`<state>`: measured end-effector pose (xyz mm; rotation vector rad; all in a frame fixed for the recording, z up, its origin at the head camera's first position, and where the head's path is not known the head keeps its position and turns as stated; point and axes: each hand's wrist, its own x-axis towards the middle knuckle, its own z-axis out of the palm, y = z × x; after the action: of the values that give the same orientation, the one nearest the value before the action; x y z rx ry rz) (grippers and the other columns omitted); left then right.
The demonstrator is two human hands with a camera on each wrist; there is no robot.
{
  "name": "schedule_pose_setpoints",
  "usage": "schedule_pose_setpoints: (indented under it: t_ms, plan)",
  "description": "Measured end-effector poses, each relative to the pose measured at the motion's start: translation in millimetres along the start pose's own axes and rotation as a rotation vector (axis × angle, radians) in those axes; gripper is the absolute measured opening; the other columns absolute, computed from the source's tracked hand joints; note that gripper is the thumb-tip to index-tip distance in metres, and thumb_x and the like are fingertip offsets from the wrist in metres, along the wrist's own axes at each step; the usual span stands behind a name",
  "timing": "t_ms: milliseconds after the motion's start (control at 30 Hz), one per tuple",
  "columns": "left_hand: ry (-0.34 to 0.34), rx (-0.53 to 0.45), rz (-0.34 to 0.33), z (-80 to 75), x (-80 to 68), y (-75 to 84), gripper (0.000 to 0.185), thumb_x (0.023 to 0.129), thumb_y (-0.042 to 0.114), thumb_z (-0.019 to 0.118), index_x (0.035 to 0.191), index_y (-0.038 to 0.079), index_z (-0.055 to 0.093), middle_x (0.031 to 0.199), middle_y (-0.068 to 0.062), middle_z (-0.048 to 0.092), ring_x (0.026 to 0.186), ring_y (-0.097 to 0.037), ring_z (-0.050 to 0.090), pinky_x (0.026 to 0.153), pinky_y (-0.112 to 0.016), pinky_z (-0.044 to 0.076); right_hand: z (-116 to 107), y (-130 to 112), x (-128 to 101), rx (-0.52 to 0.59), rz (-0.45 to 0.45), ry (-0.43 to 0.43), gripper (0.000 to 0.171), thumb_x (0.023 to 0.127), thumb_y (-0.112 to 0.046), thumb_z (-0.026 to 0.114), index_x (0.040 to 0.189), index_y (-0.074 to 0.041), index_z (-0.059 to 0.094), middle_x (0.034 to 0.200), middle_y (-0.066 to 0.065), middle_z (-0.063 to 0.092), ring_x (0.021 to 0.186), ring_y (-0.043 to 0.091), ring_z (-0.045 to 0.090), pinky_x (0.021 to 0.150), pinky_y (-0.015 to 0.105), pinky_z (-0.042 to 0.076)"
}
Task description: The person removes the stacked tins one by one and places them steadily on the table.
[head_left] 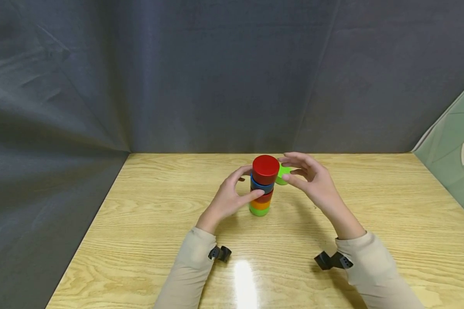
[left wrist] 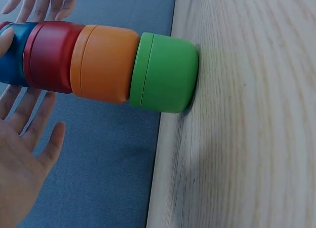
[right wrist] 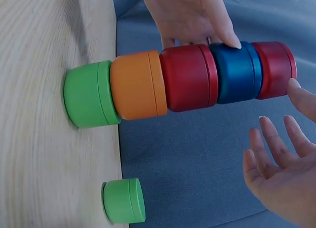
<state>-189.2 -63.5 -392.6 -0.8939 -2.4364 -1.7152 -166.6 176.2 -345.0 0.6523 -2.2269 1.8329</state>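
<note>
A stack of round lidded jars stands on the table: a green jar at the bottom, then an orange jar, a red jar, a blue jar and another red jar on top. My left hand grips the blue jar, thumb across its front and fingers behind the stack. To the right of the top jar is my right hand, its fingers spread and palm facing the stack. In the right wrist view its thumb tip is right at the top jar's lid edge.
A second green jar stands apart on the table, behind and to the right of the stack. The wooden table ends at a dark cloth backdrop. A green patterned panel borders the right side.
</note>
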Motion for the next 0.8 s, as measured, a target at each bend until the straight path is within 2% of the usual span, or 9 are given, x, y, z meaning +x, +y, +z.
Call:
schedule_pose_setpoints:
  t_ms: [233, 433, 667, 800]
  plan:
    - [-0.001, 0.003, -0.013, -0.3, 0.4, 0.6, 0.057, 0.089, 0.028, 0.076, 0.141, 0.021, 0.051, 0.131, 0.005, 0.058, 0.122, -0.011, 0.049, 0.101, -0.054, 0.039, 3, -6, -2, -0.023, 0.020, -0.024, 0.050, 0.089, 0.004, 0.070, 0.136, -0.003, 0.055, 0.124, 0.002, 0.064, 0.115, 0.020, 0.057, 0.092, 0.025, 0.048]
    - [0.003, 0.004, -0.027, -0.8, 0.3, 1.1, 0.057, 0.088, 0.028, 0.077, 0.140, 0.022, 0.053, 0.129, 0.006, 0.059, 0.121, -0.010, 0.050, 0.102, -0.052, 0.038, 7, -8, -1, -0.060, 0.035, -0.040, 0.052, 0.088, 0.003, 0.071, 0.137, -0.002, 0.053, 0.126, 0.005, 0.062, 0.115, 0.014, 0.057, 0.093, 0.031, 0.048]
    - [-0.001, 0.020, -0.036, -2.1, -0.5, 1.6, 0.055, 0.089, 0.035, 0.075, 0.139, 0.026, 0.054, 0.127, 0.010, 0.059, 0.119, -0.007, 0.050, 0.102, -0.043, 0.040, 12, -10, 2, -0.068, 0.046, -0.050, 0.053, 0.088, 0.001, 0.072, 0.138, -0.003, 0.054, 0.129, 0.011, 0.060, 0.115, 0.013, 0.055, 0.091, 0.022, 0.047]
    - [-0.007, 0.013, -0.035, -2.7, -0.6, 1.7, 0.054, 0.090, 0.036, 0.074, 0.139, 0.027, 0.054, 0.127, 0.010, 0.059, 0.119, -0.007, 0.051, 0.103, -0.047, 0.039, 14, -11, 3, -0.080, 0.048, -0.056, 0.054, 0.089, 0.000, 0.072, 0.139, -0.002, 0.052, 0.132, 0.013, 0.058, 0.115, 0.013, 0.054, 0.091, 0.020, 0.046]
